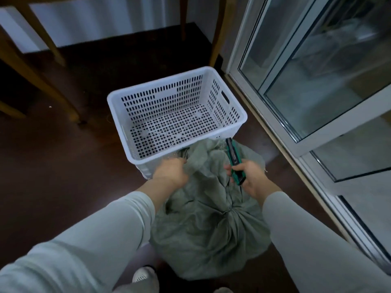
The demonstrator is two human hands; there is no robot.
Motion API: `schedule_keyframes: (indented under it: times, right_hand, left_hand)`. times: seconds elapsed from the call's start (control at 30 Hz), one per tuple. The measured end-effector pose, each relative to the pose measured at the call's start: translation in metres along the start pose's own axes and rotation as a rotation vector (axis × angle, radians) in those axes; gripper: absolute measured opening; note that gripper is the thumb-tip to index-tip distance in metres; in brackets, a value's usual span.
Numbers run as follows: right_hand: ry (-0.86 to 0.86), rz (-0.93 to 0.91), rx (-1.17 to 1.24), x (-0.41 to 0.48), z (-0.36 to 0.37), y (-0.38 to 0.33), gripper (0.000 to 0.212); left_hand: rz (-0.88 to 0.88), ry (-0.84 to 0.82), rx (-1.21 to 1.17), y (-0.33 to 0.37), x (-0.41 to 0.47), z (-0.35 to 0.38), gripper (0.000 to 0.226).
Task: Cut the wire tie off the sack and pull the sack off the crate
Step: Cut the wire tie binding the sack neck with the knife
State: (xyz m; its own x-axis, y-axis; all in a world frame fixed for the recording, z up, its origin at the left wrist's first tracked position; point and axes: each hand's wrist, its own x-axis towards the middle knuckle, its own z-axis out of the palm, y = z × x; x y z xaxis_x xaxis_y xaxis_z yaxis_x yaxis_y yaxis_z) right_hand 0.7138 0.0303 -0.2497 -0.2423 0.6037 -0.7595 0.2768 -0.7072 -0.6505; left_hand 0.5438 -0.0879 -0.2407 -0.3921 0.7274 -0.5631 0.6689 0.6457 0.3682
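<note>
No brand, label or legible writing shows on any item; the tool body is too small and blurred to read.

The left hand [170, 171] reaches forward from a pale long sleeve [84, 235], back of the hand up; its fingers are curled closed on a fold of the grey-green sack [209, 231] right at the near rim of the white perforated crate [175, 115]; the fingertips are buried in the cloth and cannot be made out singly.

The right hand [252, 176] is held lower and to the right, wrist turned inward; its fingers are wrapped around the green handle of a cutter [233, 160], thumb pressed on the upper side; the dark front end of the tool points away from the person toward the loose mouth of the sack beside the crate's near right corner.

The sack stands on the dark floor [63, 166] between the person and the crate; its neck is gathered into a tight knot-like bunch below the right hand; the wire tie cannot be distinguished there.

The crate sits tilted, its near edge resting against the sack's upper folds; a glazed door frame [273, 115] runs along the right; wooden furniture legs [53, 87] stand to the left.
</note>
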Motion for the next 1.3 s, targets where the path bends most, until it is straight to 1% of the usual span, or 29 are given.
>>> schedule_keyframes:
  times: [0.1,0.17,0.27,0.37,0.43,0.5,0.57,0.63,0.73,0.77,0.83,0.87,0.97,1.0,1.07,1.17,1.23,1.3]
  right_hand:
    - [0.008,-0.037,0.016,0.027,-0.006,0.034,0.040]
    - [0.004,-0.078,-0.015,0.043,-0.008,0.052,0.039]
    - [0.025,-0.159,-0.035,0.073,-0.015,0.074,0.033]
    - [0.062,-0.243,-0.073,0.112,-0.029,0.092,0.023]
    - [0.111,-0.275,-0.091,0.139,-0.039,0.104,0.016]
    - [0.202,-0.335,-0.101,0.163,-0.050,0.117,0.011]
    - [0.272,-0.415,-0.100,0.182,-0.059,0.131,0.010]
    - [0.300,-0.479,-0.096,0.196,-0.071,0.151,0.010]
    - [0.361,-0.518,-0.208,0.207,-0.084,0.181,0.009]
    - [0.379,-0.532,-0.262,0.208,-0.086,0.192,0.013]
    - [0.413,-0.573,-0.331,0.203,-0.086,0.209,0.031]
    - [0.431,-0.611,-0.346,0.201,-0.085,0.216,0.034]
    - [0.481,-0.755,-0.394,0.194,-0.081,0.227,0.024]
    - [0.488,-0.796,-0.378,0.192,-0.079,0.228,0.023]
    - [0.463,-0.844,-0.285,0.187,-0.073,0.224,0.026]
    - [0.346,-0.861,-0.186,0.180,-0.065,0.214,0.031]
    - [0.282,-0.901,-0.249,0.178,-0.062,0.211,0.035]
    - [0.297,-0.964,-0.416,0.176,-0.063,0.207,0.045]
  left_hand:
    - [0.041,0.007,0.068,-0.008,0.021,0.035,0.059]
    - [0.108,0.032,0.108,-0.007,0.034,0.055,0.061]
    - [0.274,0.078,0.191,-0.003,0.060,0.090,0.066]
    - [0.497,0.096,0.372,0.005,0.091,0.131,0.080]
    - [0.640,0.077,0.533,0.012,0.109,0.162,0.095]
    - [0.755,0.046,0.653,0.020,0.126,0.196,0.111]
    - [0.828,0.014,0.697,0.024,0.140,0.227,0.116]
    - [0.864,0.015,0.721,0.023,0.152,0.255,0.112]
    - [0.861,0.067,0.767,0.020,0.155,0.276,0.102]
    - [0.852,0.088,0.778,0.019,0.153,0.280,0.097]
    - [0.835,0.128,0.770,0.016,0.151,0.285,0.086]
    - [0.823,0.140,0.755,0.015,0.151,0.287,0.082]
    - [0.776,0.204,0.700,0.009,0.154,0.292,0.074]
    - [0.755,0.236,0.680,0.006,0.154,0.292,0.071]
    - [0.705,0.326,0.639,0.000,0.155,0.290,0.066]
    - [0.601,0.514,0.495,-0.014,0.158,0.279,0.055]
    - [0.523,0.641,0.378,-0.024,0.162,0.265,0.050]
    - [0.459,0.740,0.302,-0.032,0.168,0.251,0.053]
